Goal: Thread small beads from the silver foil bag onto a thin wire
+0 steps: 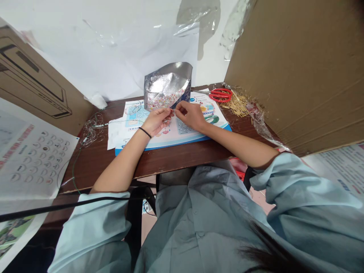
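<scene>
My left hand (pixel 158 120), with a black band on its wrist, is closed in a pinch. A thin thread (pixel 125 121) runs to it from the left, with small pale beads (pixel 100 125) on its far part. Close beside it, my right hand (pixel 192 116) is closed too, thumb and forefinger pressed together. The fingertips of both hands nearly meet; what lies between them is too small to make out. Just behind stands an open silver-lined pouch (pixel 167 81) holding many tiny multicoloured beads (pixel 162 101). Printed sheets (pixel 153 142) lie under the hands.
Red-handled scissors (pixel 221 95) lie at the back right beside a heap of thin gold-coloured sticks (pixel 237 104). Clear tangled strands (pixel 92 131) are at the left of the brown table (pixel 176 159). Cardboard (pixel 301 68) stands at the right, a printed box (pixel 36 72) at the left.
</scene>
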Action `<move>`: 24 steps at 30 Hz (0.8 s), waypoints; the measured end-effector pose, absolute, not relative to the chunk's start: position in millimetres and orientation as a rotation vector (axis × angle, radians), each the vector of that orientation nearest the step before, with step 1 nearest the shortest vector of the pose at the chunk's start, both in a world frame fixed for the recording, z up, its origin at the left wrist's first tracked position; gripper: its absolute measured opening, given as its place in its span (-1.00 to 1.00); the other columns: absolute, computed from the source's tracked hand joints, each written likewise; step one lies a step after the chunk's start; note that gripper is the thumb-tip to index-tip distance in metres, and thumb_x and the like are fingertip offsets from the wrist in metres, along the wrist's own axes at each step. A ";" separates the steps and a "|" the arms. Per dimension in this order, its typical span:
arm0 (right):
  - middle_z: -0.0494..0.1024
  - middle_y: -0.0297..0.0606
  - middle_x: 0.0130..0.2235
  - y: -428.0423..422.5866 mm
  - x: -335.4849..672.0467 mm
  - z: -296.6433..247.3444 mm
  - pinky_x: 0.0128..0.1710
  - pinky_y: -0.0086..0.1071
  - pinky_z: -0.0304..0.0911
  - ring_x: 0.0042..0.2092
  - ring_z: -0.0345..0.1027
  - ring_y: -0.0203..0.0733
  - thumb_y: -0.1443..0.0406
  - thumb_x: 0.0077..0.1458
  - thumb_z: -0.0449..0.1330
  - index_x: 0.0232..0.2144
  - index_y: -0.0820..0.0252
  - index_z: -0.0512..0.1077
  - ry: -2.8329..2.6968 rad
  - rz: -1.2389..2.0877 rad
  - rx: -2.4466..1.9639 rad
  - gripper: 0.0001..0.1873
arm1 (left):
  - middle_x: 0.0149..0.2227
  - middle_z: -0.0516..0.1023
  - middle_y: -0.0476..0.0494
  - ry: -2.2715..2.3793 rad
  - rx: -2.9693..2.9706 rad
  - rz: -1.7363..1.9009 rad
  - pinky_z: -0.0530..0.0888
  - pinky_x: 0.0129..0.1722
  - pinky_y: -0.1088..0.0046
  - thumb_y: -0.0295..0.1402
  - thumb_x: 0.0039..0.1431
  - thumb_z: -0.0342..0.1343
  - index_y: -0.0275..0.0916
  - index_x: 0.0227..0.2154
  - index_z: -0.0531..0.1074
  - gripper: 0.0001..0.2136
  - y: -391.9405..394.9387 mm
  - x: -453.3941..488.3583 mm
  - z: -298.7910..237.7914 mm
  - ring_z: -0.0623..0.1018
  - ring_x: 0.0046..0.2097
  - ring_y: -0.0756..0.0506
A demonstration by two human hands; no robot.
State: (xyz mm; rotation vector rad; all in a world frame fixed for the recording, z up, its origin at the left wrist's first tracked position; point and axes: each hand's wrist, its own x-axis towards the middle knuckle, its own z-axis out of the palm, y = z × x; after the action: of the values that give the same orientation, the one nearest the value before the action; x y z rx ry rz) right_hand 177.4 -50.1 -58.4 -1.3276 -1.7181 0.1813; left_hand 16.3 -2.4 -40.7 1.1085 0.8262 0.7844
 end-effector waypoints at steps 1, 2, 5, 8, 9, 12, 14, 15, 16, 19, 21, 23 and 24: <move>0.44 -0.33 -0.44 -50.2 177.2 -58.8 -0.31 -0.39 0.13 -0.40 0.25 -0.30 0.27 0.15 0.09 -0.39 0.19 0.40 -1.721 0.177 -1.322 -0.86 | -0.50 0.47 -0.04 0.829 1.117 0.785 0.33 -0.56 0.65 -0.44 0.15 0.19 -0.36 -0.44 0.46 -0.90 -2.8 16.4 -40.4 0.38 -0.54 0.14; 0.44 -0.32 -0.44 -50.2 177.1 -59.3 -0.31 -0.39 0.13 -0.40 0.25 -0.30 0.26 0.15 0.08 -0.39 0.19 0.40 -1.722 0.173 -1.317 -0.85 | -0.51 0.47 -0.04 0.830 1.128 0.785 0.33 -0.56 0.65 -0.43 0.13 0.21 -0.35 -0.45 0.46 -0.89 -3.1 16.5 -40.3 0.37 -0.54 0.14; 0.45 -0.32 -0.44 -50.0 177.1 -60.2 -0.32 -0.39 0.13 -0.40 0.25 -0.30 0.23 0.15 0.08 -0.38 0.18 0.40 -1.727 0.168 -1.306 -0.84 | -0.52 0.45 -0.03 0.835 1.158 0.780 0.33 -0.55 0.65 -0.38 0.08 0.27 -0.34 -0.46 0.46 -0.87 -3.2 16.5 -40.5 0.37 -0.54 0.13; 0.45 -0.32 -0.44 -50.1 177.2 -60.0 -0.32 -0.39 0.13 -0.40 0.25 -0.29 0.24 0.15 0.08 -0.38 0.19 0.40 -1.734 0.175 -1.305 -0.84 | -0.52 0.45 -0.03 0.839 1.179 0.772 0.33 -0.55 0.64 -0.35 0.05 0.29 -0.33 -0.45 0.47 -0.85 -2.6 16.3 -41.2 0.37 -0.53 0.13; 0.45 -0.32 -0.44 -50.3 177.2 -59.7 -0.32 -0.39 0.13 -0.41 0.25 -0.29 0.24 0.14 0.08 -0.39 0.19 0.40 -1.735 0.175 -1.305 -0.84 | -0.52 0.45 -0.03 0.841 1.184 0.770 0.33 -0.54 0.64 -0.34 0.05 0.29 -0.33 -0.45 0.47 -0.84 -2.4 16.3 -41.5 0.37 -0.53 0.12; 0.45 -0.33 -0.45 -50.7 177.1 -59.3 -0.32 -0.39 0.13 -0.41 0.25 -0.30 0.24 0.14 0.08 -0.40 0.19 0.39 -1.735 0.167 -1.295 -0.84 | -0.52 0.45 -0.03 0.848 1.199 0.768 0.34 -0.53 0.63 -0.33 0.04 0.30 -0.32 -0.45 0.47 -0.84 -1.9 16.0 -42.0 0.38 -0.52 0.12; 0.45 -0.33 -0.45 -50.8 177.1 -59.2 -0.32 -0.40 0.13 -0.41 0.24 -0.31 0.24 0.14 0.08 -0.40 0.19 0.39 -1.735 0.161 -1.290 -0.84 | -0.52 0.44 -0.02 0.860 1.211 0.771 0.36 -0.52 0.62 -0.32 0.04 0.30 -0.30 -0.44 0.47 -0.84 -1.7 15.7 -42.2 0.38 -0.51 0.11; 0.45 -0.33 -0.45 -50.8 177.0 -59.1 -0.32 -0.40 0.13 -0.41 0.24 -0.31 0.24 0.14 0.07 -0.40 0.19 0.39 -1.736 0.161 -1.291 -0.84 | -0.52 0.44 -0.02 0.866 1.218 0.771 0.37 -0.51 0.62 -0.31 0.05 0.29 -0.30 -0.43 0.47 -0.83 -1.5 15.5 -42.2 0.39 -0.51 0.11; 0.45 -0.32 -0.45 -50.8 177.0 -59.0 -0.32 -0.40 0.13 -0.41 0.24 -0.31 0.24 0.15 0.07 -0.40 0.19 0.39 -1.737 0.162 -1.293 -0.84 | -0.53 0.44 -0.02 0.871 1.222 0.772 0.37 -0.51 0.61 -0.31 0.05 0.29 -0.30 -0.42 0.47 -0.83 -1.3 15.4 -42.2 0.39 -0.50 0.10; 0.45 -0.32 -0.45 -51.0 177.0 -58.6 -0.32 -0.39 0.13 -0.41 0.24 -0.30 0.24 0.15 0.07 -0.39 0.19 0.39 -1.741 0.168 -1.299 -0.84 | -0.53 0.43 -0.02 0.868 1.226 0.771 0.38 -0.50 0.62 -0.31 0.06 0.28 -0.31 -0.42 0.46 -0.84 -0.9 15.1 -42.2 0.39 -0.51 0.11; 0.45 -0.32 -0.45 -51.3 177.1 -58.2 -0.32 -0.39 0.13 -0.40 0.24 -0.30 0.23 0.15 0.07 -0.38 0.19 0.40 -1.742 0.173 -1.306 -0.83 | -0.52 0.44 -0.02 0.854 1.216 0.772 0.37 -0.51 0.63 -0.33 0.07 0.27 -0.31 -0.43 0.46 -0.85 -0.9 15.1 -42.3 0.39 -0.51 0.12; 0.45 -0.32 -0.45 -51.6 177.1 -57.8 -0.31 -0.39 0.13 -0.39 0.24 -0.29 0.22 0.16 0.07 -0.37 0.18 0.40 -1.743 0.180 -1.318 -0.83 | -0.50 0.45 -0.02 0.836 1.204 0.771 0.36 -0.53 0.64 -0.35 0.06 0.28 -0.31 -0.44 0.46 -0.86 -1.0 15.3 -42.5 0.38 -0.51 0.13; 0.45 -0.32 -0.44 -51.8 177.1 -57.7 -0.31 -0.39 0.14 -0.39 0.25 -0.29 0.22 0.16 0.08 -0.37 0.17 0.41 -1.744 0.184 -1.324 -0.82 | -0.49 0.46 -0.03 0.830 1.202 0.770 0.36 -0.54 0.64 -0.35 0.05 0.29 -0.31 -0.44 0.47 -0.86 -1.2 15.4 -42.6 0.39 -0.51 0.13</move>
State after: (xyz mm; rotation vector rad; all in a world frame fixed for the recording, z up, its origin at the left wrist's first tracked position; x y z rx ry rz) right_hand 177.1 -51.8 -57.7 -1.3240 -1.7441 0.1843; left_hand 15.4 -1.2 -42.6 1.2017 0.8304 0.7705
